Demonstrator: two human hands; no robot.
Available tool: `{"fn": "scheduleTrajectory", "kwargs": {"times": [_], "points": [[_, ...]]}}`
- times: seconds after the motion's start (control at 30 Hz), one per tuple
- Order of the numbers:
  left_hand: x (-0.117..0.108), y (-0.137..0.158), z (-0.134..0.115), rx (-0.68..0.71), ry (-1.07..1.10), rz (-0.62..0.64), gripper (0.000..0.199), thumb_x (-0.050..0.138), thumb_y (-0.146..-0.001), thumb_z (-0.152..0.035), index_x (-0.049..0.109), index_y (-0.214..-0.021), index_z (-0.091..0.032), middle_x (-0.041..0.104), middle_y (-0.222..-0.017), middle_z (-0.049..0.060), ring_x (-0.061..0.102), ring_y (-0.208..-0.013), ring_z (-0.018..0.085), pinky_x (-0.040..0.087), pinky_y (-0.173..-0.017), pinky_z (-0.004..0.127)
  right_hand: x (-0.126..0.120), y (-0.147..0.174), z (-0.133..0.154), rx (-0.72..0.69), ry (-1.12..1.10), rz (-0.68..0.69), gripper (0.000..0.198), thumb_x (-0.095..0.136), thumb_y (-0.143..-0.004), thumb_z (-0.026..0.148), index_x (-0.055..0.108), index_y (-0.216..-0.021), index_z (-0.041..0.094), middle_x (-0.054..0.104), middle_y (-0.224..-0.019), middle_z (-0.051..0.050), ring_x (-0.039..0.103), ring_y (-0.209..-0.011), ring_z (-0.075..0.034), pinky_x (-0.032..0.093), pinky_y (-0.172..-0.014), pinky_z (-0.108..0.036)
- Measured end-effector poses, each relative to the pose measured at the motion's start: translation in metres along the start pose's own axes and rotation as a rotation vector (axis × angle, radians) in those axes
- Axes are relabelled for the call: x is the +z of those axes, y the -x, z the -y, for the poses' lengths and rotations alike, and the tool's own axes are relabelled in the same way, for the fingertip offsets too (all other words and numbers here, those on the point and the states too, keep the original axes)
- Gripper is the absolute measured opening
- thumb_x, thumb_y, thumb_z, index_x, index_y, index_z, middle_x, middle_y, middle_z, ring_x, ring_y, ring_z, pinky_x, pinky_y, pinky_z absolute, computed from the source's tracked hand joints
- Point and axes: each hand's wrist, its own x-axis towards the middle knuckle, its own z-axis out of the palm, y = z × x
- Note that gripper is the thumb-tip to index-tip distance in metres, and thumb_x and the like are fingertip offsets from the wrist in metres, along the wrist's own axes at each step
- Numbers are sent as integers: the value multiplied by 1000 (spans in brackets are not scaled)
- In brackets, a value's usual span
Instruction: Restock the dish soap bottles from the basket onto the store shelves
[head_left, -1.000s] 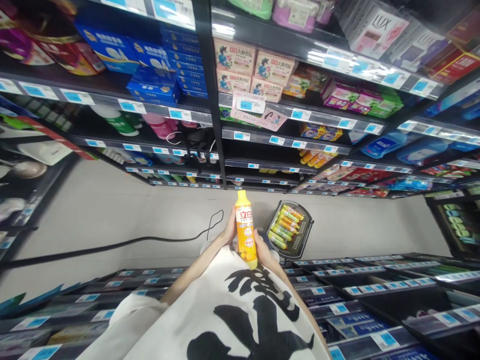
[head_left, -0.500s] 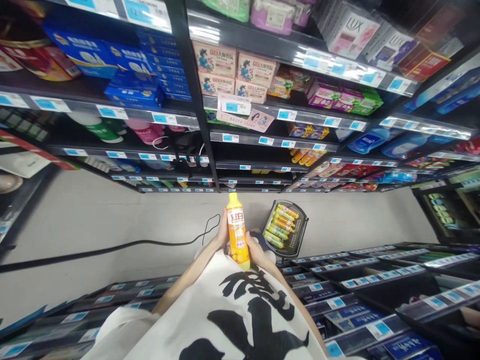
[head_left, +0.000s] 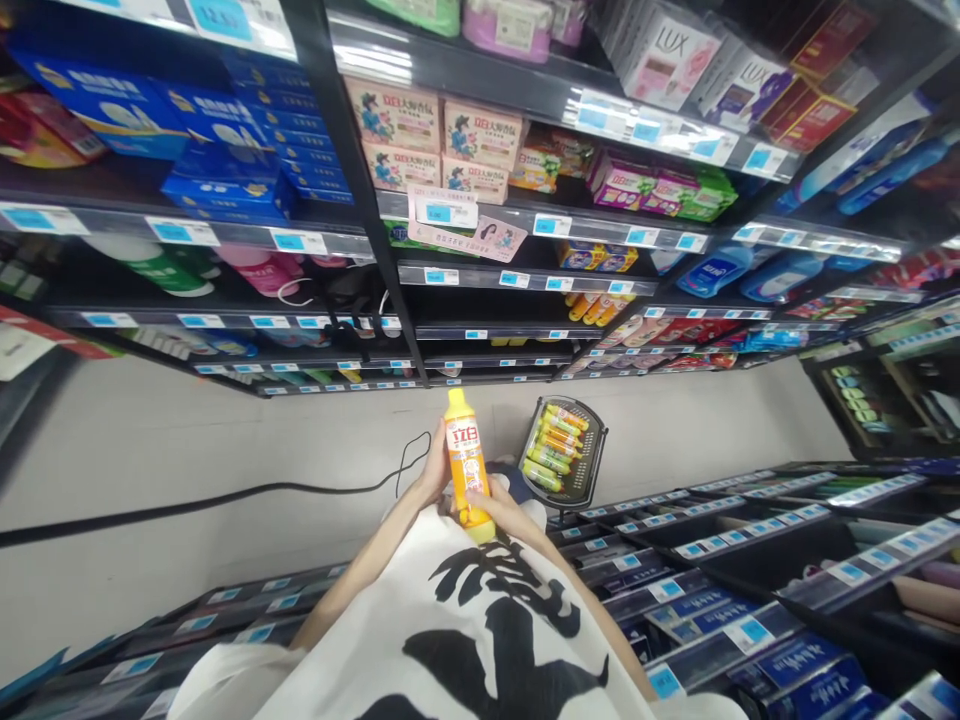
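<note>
Aisle floor (head_left: 675, 420) | orange bottle (head_left: 466, 465) | held between left fingers (head_left: 438, 458) and right fingers (head_left: 492, 504)

Bottle (head_left: 465, 465) between left hand (head_left: 437, 462) and right hand (head_left: 496, 507), in front of shirt (head_left: 420, 575). Basket (head_left: 587, 465) on floor (head_left: 247, 430), right of hands — other bottles (head_left: 551, 458) side by side in it. Cord (head_left: 300, 486) on floor, left of hands. Front shelving (head_left: 480, 305) beyond — flat boxes (head_left: 229, 190) left of post (head_left: 351, 150), stacked cartons (head_left: 480, 135) right. Rear shelving (head_left: 772, 560) behind, both sides of shirt.
</note>
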Motion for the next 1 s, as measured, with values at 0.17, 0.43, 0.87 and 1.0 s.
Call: {"fn": "scheduleTrajectory", "kwargs": {"times": [0.17, 0.43, 0.87, 1.0], "points": [[3, 8, -3, 35, 1, 102, 64, 69, -76, -72, 65, -106, -15, 75, -84, 7, 74, -82, 27, 56, -73, 36, -7, 3, 0, -12, 26, -128, 64, 89, -63, 48, 56, -111, 21, 68, -91, -3, 63, -72, -19, 52, -69, -34], [5, 6, -7, 162, 16, 134, 65, 76, -76, -66, 64, -117, -17, 76, -112, 13, 73, -103, 30, 58, -83, 38, -25, -10, -18, -121, 152, -246, 66, 91, -57, 44, 58, -108, 19, 69, -99, -3, 65, -83, -18, 53, -79, -34], [5, -18, 1, 154, -331, -8, 53, 92, -64, -43, 68, -103, -18, 77, -102, 8, 74, -93, 24, 56, -82, 33, -43, -18, -25, -5, 867, -450, 57, 83, -65, 37, 57, -112, 20, 72, -97, -10, 67, -87, -28, 37, -70, -31], [22, -26, 2, 172, -491, 132, 51, 90, -67, -42, 69, -106, -17, 77, -105, 11, 72, -96, 26, 55, -87, 33, -59, -16, -22, -18, 793, -476, 56, 86, -59, 33, 57, -104, 19, 72, -96, -8, 67, -84, -26, 37, -67, -29]]}}
